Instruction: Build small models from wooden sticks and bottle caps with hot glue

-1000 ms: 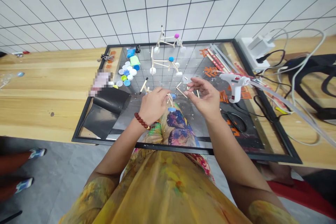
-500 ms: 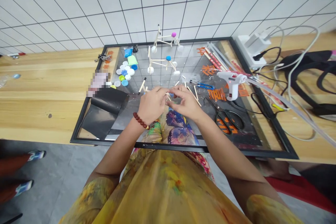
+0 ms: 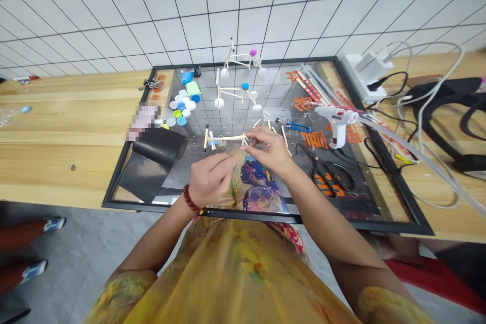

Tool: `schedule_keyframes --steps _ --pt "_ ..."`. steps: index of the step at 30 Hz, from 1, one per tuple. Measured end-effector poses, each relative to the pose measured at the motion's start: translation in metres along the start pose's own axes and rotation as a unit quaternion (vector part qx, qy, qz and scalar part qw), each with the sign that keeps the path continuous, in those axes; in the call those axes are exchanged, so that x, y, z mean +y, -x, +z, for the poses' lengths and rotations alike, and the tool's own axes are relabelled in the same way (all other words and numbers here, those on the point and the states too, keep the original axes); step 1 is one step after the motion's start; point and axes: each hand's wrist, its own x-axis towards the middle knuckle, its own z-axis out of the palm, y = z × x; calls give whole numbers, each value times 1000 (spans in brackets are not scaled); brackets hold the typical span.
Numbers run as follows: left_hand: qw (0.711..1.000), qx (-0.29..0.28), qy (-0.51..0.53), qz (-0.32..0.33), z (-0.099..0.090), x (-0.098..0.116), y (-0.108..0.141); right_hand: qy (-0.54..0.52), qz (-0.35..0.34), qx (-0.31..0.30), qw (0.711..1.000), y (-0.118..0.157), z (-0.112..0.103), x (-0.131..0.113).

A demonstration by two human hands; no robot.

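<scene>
My right hand (image 3: 270, 149) pinches the right end of a small bicycle-like frame of wooden sticks (image 3: 230, 138) between thumb and fingers. At its left end the frame has an upright stick with dark tips. Closer to me, my left hand (image 3: 212, 177) is apart from the frame, its fingers curled together; whether anything small is inside is hidden. Behind stand two similar stick models with white wheels, one with a blue seat (image 3: 245, 86) and the other with a magenta seat (image 3: 253, 52). Loose sticks (image 3: 284, 137) lie just right of my right hand.
A white glue gun (image 3: 337, 124), black scissors (image 3: 329, 174) and blue-handled snips (image 3: 298, 126) lie to the right. Bottle caps (image 3: 182, 106) and black sheets (image 3: 150, 167) are on the left. Cables trail from a power strip (image 3: 360, 78). A black-framed glass board (image 3: 266, 216) lies underneath.
My left hand has let go of the stick frame and drawn back toward me and to the left, uncovering the frame. My right hand has stayed at the frame's right end.
</scene>
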Motion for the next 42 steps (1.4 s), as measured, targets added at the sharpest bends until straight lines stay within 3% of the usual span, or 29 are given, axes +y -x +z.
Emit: schedule_keyframes --steps 1,2,5,8,13,18,24,33,42 --pt "999 41 -5 30 -4 -4 13 0 5 -1 1000 0 -1 1" --pt "998 58 -13 18 -8 -9 25 1 9 -3 1000 0 -1 1" --pt "987 121 -68 -77 -14 -31 44 8 15 -9 1000 -1 -2 2" --pt "986 46 -57 -149 -9 -54 36 12 7 -8 1000 -2 -1 2" --pt "985 -64 109 -114 7 -77 -4 7 -4 -8 1000 -6 1 4" --pt "961 -77 199 -176 16 -81 -26 -12 27 -72 997 -18 -13 4" --pt "960 -119 193 -168 14 -82 -36 -37 65 -141 987 -33 -30 1" --pt "970 -114 157 -149 7 -77 -29 -30 66 -137 988 -22 -20 7" --pt "976 -73 153 -137 9 -80 -20 73 -11 -86 994 -14 -6 1"
